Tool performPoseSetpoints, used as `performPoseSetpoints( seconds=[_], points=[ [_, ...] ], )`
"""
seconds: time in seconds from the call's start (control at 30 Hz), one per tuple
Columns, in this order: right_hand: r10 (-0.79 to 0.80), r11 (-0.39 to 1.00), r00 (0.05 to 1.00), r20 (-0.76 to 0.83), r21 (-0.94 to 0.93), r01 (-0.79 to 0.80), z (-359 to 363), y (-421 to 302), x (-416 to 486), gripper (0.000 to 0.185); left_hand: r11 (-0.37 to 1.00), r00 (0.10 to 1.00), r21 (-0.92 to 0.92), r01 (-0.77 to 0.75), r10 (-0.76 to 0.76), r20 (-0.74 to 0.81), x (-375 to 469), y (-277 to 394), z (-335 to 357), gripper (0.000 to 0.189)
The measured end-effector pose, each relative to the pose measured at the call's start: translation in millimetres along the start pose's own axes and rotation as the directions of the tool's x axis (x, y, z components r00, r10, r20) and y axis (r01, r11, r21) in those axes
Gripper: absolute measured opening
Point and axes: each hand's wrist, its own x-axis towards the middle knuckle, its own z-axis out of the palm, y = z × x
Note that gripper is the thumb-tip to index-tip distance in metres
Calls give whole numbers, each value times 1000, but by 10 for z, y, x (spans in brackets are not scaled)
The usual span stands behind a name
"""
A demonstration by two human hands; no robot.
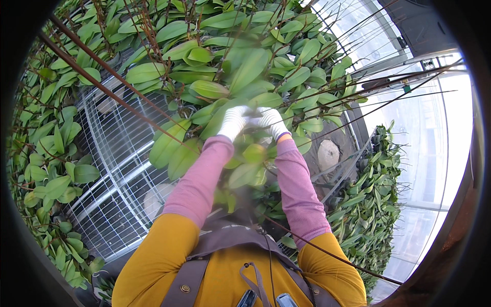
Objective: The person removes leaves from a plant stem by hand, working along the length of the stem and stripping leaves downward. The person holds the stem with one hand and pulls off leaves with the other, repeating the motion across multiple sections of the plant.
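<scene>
My left hand [232,122] and my right hand [271,121], both in white striped gloves, come close together among broad green orchid leaves [209,89]. A blurred patch over the middle of the head view hides the fingertips, so I cannot tell what they hold. Large orchid leaves [255,153] hang between my forearms, just below the gloves. Thin brown flower stems [330,104] slant up and out to the right of my right hand. Two long brown stems [111,75] cross at the left, nearer to the camera.
Left of my arms lies a wire mesh bench top [115,161], with pale round stones [328,154] or slabs on the ground at the right. Dense orchid plants [50,184] line the left, others [364,195] the right. A translucent greenhouse wall [422,172] stands beyond.
</scene>
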Motion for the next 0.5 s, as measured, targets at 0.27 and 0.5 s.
performPoseSetpoints(
  seconds=[0.27,0.5],
  points=[
    [66,998,998,16,19,-66,-101,-395,-142,54,947,995,-315,61,-32,98,2,-79,-34,44],
    [-87,991,996,-8,105,87,-161,-40,-307,40,936,1000,-352,22,-18,15,57,-342,-14,35]
  ],
)
